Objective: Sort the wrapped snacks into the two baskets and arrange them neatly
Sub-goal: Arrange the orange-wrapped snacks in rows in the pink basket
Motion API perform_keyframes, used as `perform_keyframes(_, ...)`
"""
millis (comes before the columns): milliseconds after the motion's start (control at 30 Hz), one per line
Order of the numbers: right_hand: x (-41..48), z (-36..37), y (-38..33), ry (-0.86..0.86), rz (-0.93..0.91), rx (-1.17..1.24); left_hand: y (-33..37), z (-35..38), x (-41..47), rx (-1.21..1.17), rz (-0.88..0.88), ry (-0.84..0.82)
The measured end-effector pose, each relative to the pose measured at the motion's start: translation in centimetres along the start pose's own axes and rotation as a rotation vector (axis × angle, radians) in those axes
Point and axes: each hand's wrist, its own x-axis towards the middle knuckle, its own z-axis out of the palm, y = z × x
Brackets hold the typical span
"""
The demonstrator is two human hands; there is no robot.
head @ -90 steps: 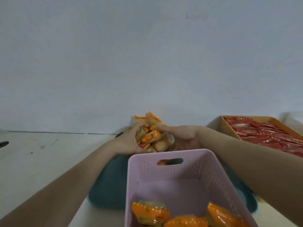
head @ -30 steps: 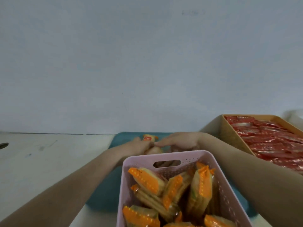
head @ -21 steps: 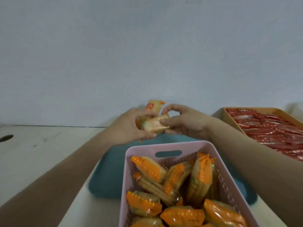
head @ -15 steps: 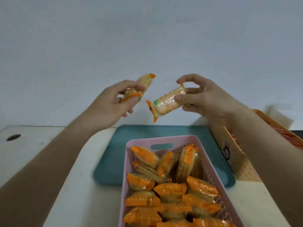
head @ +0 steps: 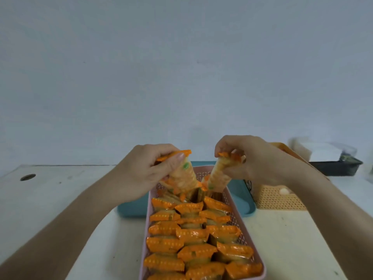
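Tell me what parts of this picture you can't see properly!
- Orange basket, head view: its inside is hidden by the right hand and forearm.
- Pink basket: its near end is cut off by the bottom edge.
- Teal tray: its middle is hidden by the pink basket.
- Wrapper print on both held snacks: too blurred to read.
- Dark tray at far right: its contents are too small to tell.
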Motion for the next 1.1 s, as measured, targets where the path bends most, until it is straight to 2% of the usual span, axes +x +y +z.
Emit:
perform_keyframes(133,-0.7,-0.4,-0.5,-0.021,0.017,-0.079,-0.2,0.8,-0.1,0.203,0.027,-0.049)
perform_keyframes(267,-1.1,0.1,-1.4,-0.097,0.013,-0.252,-0.8,2.1,0.0,0.18,0.006,-0.124)
perform_keyframes(467,-0.1,2.1,-1.1,-0.216,-0.002,-0.348,-0.9,3.0,0.7,0.165,0.028,-0.175)
perform_keyframes(533,0.2,2.5,-0.7,-0.29,0.002,-0.238,-1.0,3.2,0.8,0.187,0.035,-0.172)
perform_keyframes(633,0.6,2.5,-0.9,-0.252,-0.043,-0.011,-1.2,4.0,0.7,0.19,0.007,-0.169)
perform_keyframes(733,1.2,3.6,-0.9,-0.16,-0.075,-0.02,-1.3,3.8,0.6,0.021,-0.139,-0.158)
perform_keyframes(767,1.3,4.1,-0.7,-0.125,-0.082,-0.013,-1.4,3.3,0.7,0.033,-0.167,-0.163)
perform_keyframes(833,1.4,4.5,-0.4,-0.091,-0.096,-0.011,-2.0,2.5,1.0,0.261,-0.136,-0.237)
perform_keyframes(933,1.6,4.5,-0.7,-0.136,-0.122,-0.062,-2.7,2.8,1.6,0.608,-0.049,-0.439)
perform_keyframes(1100,1.8,4.2,-1.3,-0.181,-0.134,-0.144,-3.6,4.1,3.5,0.865,0.066,-0.591)
